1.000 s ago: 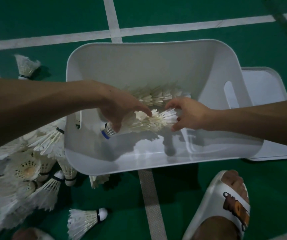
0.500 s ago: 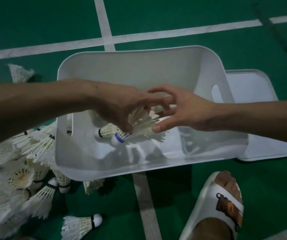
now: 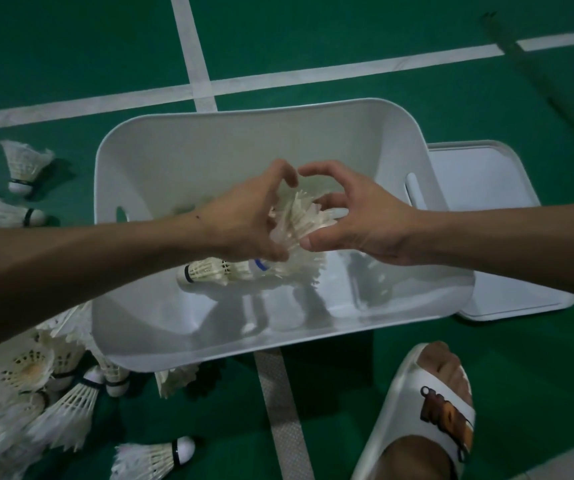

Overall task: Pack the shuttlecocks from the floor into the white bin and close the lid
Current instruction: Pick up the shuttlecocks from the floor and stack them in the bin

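Note:
The white bin point(image 3: 209, 161) stands open on the green floor. Over its middle, my left hand point(image 3: 244, 223) and my right hand point(image 3: 358, 220) meet around a bunch of white shuttlecocks point(image 3: 301, 226). Fingers and thumbs of both hands curl round the feathers, with both index fingers arched above. Under the left hand, a shuttlecock with a black band point(image 3: 205, 271) and another with a blue band point(image 3: 256, 266) lie on the bin's bottom. The white lid point(image 3: 486, 202) lies flat on the floor against the bin's right side. Many loose shuttlecocks point(image 3: 36, 393) are piled on the floor at the lower left.
A foot in a white slipper point(image 3: 431, 410) stands on the floor at the lower right, close to the bin's near rim. Single shuttlecocks lie at the far left point(image 3: 23, 164) and near the bottom edge point(image 3: 153, 459). White court lines point(image 3: 195, 64) cross beyond the bin.
The hands have drawn together and bunched the shuttlecocks between them, a little higher in the bin. A black-banded shuttlecock has come to lie on the bin's bottom.

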`<control>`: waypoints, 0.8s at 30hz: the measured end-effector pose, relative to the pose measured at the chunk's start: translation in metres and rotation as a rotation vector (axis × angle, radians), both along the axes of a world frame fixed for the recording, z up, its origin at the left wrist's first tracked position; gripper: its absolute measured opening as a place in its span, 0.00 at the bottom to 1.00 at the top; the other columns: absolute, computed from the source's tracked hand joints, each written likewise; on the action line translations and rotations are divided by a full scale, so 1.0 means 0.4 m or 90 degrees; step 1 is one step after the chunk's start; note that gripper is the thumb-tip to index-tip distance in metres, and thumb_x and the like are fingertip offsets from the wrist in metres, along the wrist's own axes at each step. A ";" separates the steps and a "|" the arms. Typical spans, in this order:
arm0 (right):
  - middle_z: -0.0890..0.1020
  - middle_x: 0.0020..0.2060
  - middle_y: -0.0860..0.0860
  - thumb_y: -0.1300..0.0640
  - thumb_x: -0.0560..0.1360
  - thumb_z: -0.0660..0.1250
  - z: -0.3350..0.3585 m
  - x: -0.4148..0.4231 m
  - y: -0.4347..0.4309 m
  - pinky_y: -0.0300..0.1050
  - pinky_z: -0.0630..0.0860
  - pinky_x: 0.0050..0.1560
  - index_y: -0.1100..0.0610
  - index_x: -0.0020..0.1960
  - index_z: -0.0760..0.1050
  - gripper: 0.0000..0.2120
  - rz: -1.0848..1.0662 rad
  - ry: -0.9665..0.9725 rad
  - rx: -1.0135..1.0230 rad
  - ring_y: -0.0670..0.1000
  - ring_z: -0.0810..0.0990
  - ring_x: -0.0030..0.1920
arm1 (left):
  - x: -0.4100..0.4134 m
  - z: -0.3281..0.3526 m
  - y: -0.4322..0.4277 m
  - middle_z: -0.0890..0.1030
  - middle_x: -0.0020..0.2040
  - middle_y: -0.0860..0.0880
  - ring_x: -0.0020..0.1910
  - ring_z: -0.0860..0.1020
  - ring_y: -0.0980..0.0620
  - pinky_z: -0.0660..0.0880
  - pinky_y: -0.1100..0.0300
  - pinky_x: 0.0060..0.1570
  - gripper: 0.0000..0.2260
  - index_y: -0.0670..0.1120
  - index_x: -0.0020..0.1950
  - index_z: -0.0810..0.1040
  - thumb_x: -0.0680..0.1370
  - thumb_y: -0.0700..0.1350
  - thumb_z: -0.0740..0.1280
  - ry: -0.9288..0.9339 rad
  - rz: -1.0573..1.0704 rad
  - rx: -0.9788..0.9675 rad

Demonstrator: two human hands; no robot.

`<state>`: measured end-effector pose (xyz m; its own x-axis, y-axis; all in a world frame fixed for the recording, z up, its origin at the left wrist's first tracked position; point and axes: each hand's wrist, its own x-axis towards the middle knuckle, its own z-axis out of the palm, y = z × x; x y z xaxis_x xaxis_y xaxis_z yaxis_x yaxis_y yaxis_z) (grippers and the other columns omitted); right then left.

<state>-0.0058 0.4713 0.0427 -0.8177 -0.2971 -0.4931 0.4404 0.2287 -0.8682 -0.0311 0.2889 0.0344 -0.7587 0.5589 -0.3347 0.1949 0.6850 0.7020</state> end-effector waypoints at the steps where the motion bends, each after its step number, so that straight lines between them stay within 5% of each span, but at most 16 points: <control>1: 0.76 0.53 0.60 0.75 0.64 0.74 0.000 0.000 0.003 0.41 0.79 0.38 0.48 0.68 0.67 0.40 -0.003 -0.001 0.001 0.52 0.83 0.40 | -0.004 -0.004 -0.003 0.77 0.55 0.48 0.46 0.80 0.51 0.80 0.52 0.47 0.34 0.53 0.64 0.62 0.66 0.42 0.78 -0.024 0.013 -0.007; 7: 0.74 0.51 0.57 0.73 0.64 0.74 -0.009 -0.007 0.021 0.40 0.79 0.38 0.49 0.58 0.77 0.29 0.033 0.064 0.091 0.51 0.80 0.36 | -0.009 -0.009 -0.011 0.78 0.53 0.54 0.46 0.79 0.52 0.79 0.54 0.47 0.31 0.54 0.64 0.66 0.67 0.43 0.77 -0.030 0.004 -0.011; 11: 0.80 0.48 0.53 0.64 0.62 0.78 0.004 -0.024 0.062 0.49 0.82 0.47 0.48 0.53 0.78 0.23 0.101 0.137 0.300 0.56 0.82 0.45 | -0.025 -0.021 -0.015 0.74 0.56 0.55 0.48 0.77 0.51 0.76 0.62 0.44 0.34 0.55 0.67 0.64 0.67 0.45 0.77 0.012 -0.056 -0.047; 14: 0.79 0.45 0.46 0.62 0.61 0.77 0.023 -0.029 0.077 0.46 0.80 0.40 0.46 0.51 0.75 0.23 0.119 0.176 0.437 0.51 0.80 0.43 | -0.044 -0.038 -0.009 0.72 0.62 0.54 0.48 0.70 0.56 0.67 0.68 0.42 0.38 0.54 0.70 0.61 0.66 0.45 0.78 0.030 -0.154 -0.102; 17: 0.75 0.43 0.45 0.63 0.63 0.76 0.029 -0.020 0.069 0.40 0.73 0.31 0.47 0.53 0.71 0.24 0.206 0.205 0.535 0.47 0.76 0.40 | -0.057 -0.050 0.009 0.69 0.69 0.53 0.55 0.68 0.57 0.66 0.64 0.52 0.41 0.55 0.74 0.58 0.67 0.44 0.78 0.014 -0.290 -0.182; 24: 0.77 0.49 0.51 0.58 0.64 0.74 0.025 -0.020 0.077 0.45 0.71 0.43 0.52 0.58 0.70 0.25 0.290 0.267 0.665 0.51 0.72 0.44 | -0.088 -0.078 0.045 0.58 0.75 0.52 0.71 0.63 0.49 0.66 0.52 0.65 0.50 0.62 0.76 0.50 0.65 0.42 0.78 0.019 -0.444 -0.280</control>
<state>-0.0139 0.5022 0.0526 -0.8953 -0.2166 -0.3893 -0.1340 0.9643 -0.2282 -0.0663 0.3071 0.0034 -0.2975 0.7273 -0.6185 0.6918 0.6107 0.3853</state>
